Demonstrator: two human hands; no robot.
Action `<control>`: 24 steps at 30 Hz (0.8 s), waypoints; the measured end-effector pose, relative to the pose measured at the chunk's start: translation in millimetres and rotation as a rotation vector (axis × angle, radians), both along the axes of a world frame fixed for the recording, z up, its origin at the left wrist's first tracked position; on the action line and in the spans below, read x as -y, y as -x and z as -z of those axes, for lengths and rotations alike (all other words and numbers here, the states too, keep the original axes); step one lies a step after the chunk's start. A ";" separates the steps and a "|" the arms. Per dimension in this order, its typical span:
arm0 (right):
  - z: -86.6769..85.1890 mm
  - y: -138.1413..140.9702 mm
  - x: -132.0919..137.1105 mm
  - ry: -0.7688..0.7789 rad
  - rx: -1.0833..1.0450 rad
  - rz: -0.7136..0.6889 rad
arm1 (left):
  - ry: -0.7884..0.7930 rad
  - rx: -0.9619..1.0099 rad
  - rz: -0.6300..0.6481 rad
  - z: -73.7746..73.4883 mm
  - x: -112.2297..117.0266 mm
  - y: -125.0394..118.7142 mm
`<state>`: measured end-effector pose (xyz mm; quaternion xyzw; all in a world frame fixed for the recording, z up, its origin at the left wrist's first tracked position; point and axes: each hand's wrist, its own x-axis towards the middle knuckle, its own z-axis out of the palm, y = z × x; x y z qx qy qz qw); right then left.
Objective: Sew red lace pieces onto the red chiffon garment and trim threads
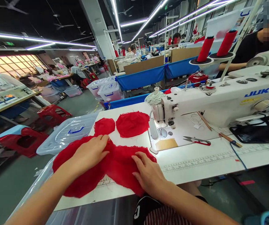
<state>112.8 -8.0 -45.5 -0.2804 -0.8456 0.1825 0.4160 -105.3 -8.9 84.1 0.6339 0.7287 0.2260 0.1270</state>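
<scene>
"Red plastic marks nine o'clock on my remote feed: a stool (22,140). Between eight and nine is a clear lidded bin (59,137)."

"And the left hand (93,148)?"

"At eight, resting on the large red cloth (122,165). Its thumb sits apart from the fingertips; I cannot tell whether they pinch anything."

"Where does that cloth lie?"

"At seven, in two rounded lobes, along the near edge of a white table (209,167). Just beyond it I see a small red piece (104,126), then a wider red piece (132,125) near the centre."

"The right hand (149,173)?"

"Between five and six, touching the cloth's right lobe, fingers loosely curved, unclenched, thumb parted."

"Farther right?"

"Scissors (197,140) between three and four, red thread cones (205,50) at two, and a white sewing machine (219,97) at three."
</scene>
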 end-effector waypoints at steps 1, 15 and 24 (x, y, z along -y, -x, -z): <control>1.7 3.2 0.9 -0.031 0.007 -0.023 | 0.022 -0.102 -0.014 1.0 -9.8 6.0; -0.4 -16.1 -12.7 0.167 -0.461 -0.001 | 0.145 -0.123 -0.221 56.0 -140.9 8.6; -18.8 -32.7 3.0 0.099 -0.573 -0.094 | -0.483 0.090 -0.016 -22.3 -33.8 -50.7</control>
